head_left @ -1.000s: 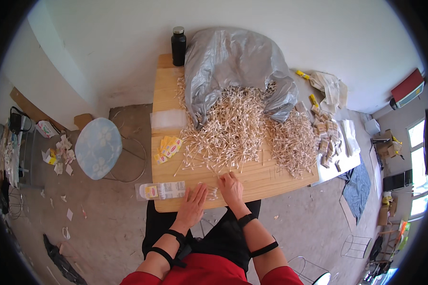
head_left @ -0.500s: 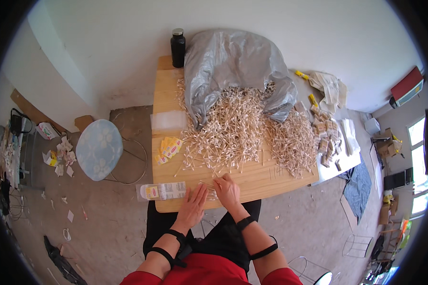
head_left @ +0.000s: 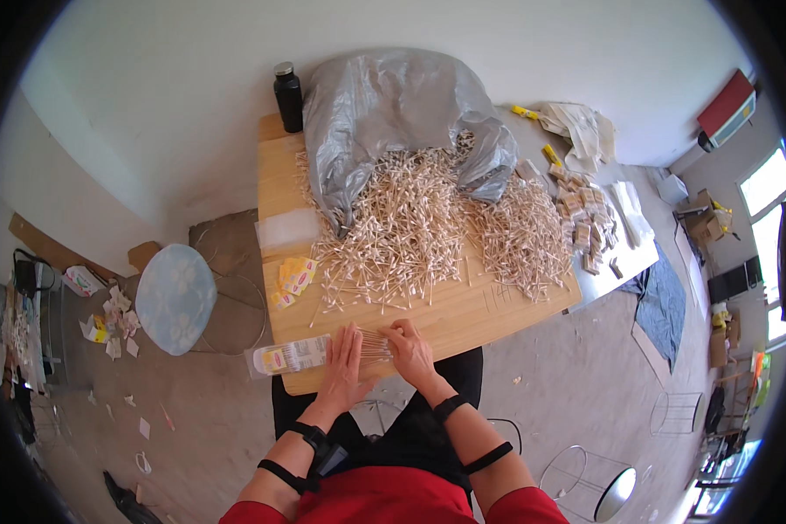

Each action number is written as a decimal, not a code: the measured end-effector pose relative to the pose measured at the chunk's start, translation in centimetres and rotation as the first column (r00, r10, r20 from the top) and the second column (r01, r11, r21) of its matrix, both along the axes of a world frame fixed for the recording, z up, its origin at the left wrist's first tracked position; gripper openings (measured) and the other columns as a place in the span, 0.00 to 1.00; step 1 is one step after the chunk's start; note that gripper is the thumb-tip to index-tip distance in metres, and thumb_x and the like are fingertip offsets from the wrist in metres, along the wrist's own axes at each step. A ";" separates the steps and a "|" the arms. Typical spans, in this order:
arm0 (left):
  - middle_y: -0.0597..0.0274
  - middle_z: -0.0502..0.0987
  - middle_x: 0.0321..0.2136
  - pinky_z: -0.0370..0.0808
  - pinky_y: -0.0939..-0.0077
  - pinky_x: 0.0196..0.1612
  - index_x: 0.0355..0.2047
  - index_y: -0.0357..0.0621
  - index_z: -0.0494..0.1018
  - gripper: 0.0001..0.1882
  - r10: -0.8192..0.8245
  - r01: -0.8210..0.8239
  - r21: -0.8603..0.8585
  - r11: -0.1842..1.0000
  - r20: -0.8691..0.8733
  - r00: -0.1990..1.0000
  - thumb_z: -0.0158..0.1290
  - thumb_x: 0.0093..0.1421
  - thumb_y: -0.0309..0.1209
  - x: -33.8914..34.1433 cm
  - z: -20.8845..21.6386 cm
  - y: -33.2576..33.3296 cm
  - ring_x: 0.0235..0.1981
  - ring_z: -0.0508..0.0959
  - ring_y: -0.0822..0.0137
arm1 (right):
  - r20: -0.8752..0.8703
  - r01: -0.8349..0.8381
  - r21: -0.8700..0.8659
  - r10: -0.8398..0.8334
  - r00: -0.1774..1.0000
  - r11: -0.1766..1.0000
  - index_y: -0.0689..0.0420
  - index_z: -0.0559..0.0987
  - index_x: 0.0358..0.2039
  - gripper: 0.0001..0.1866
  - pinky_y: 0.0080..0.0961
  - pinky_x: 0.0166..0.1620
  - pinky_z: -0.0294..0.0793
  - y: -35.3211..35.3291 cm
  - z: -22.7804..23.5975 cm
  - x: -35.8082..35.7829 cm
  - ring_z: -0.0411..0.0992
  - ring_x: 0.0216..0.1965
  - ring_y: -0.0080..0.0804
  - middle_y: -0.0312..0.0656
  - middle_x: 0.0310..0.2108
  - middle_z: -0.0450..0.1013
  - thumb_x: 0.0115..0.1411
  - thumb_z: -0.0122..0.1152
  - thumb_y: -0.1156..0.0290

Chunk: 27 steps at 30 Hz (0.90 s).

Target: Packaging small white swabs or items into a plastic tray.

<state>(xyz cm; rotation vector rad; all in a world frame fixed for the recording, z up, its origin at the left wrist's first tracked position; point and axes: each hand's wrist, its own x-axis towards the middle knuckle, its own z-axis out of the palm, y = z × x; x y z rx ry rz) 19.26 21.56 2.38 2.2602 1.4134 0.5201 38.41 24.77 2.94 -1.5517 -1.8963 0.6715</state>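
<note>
Near the front edge of the wooden table (head_left: pixel 463 327), my left hand (head_left: pixel 345 365) lies flat with its fingers stretched out, at the right end of a clear packet (head_left: pixel 290 356) with a yellow label and swabs inside. A row of loose cotton swabs (head_left: pixel 374 344) bridges the gap between my two hands. My right hand (head_left: pixel 412 354) has its fingers closed at the right ends of these swabs; its fingertips partly cover them. Farther back, a big heap of cotton swabs (head_left: pixel 402 231) spills from a grey plastic bag (head_left: pixel 393 96).
Yellow cards (head_left: pixel 295 278) and a stack of clear sleeves (head_left: pixel 288 229) lie along the table's left side. A black bottle (head_left: pixel 288 98) stands behind them. Small bundled packs (head_left: pixel 585 210) cover a side surface at the right. A round stool (head_left: pixel 176 299) stands to the left.
The view has shifted, so the table appears farther left. My hands are slightly farther apart, with more of the swab row showing between them. My left hand is closer to the packet.
</note>
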 end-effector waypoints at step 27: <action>0.56 0.43 0.73 0.38 0.50 0.73 0.71 0.39 0.45 0.52 -0.148 0.166 0.012 0.986 -0.391 0.908 0.54 0.58 0.59 -1.6 0.3 -0.5 0.74 0.40 0.56 | 0.504 -0.147 -0.047 0.151 0.851 0.988 0.62 0.53 0.69 0.36 0.46 0.72 0.41 -5.3 -0.4 -1.1 0.43 0.74 0.43 0.49 0.73 0.47 0.67 0.50 0.58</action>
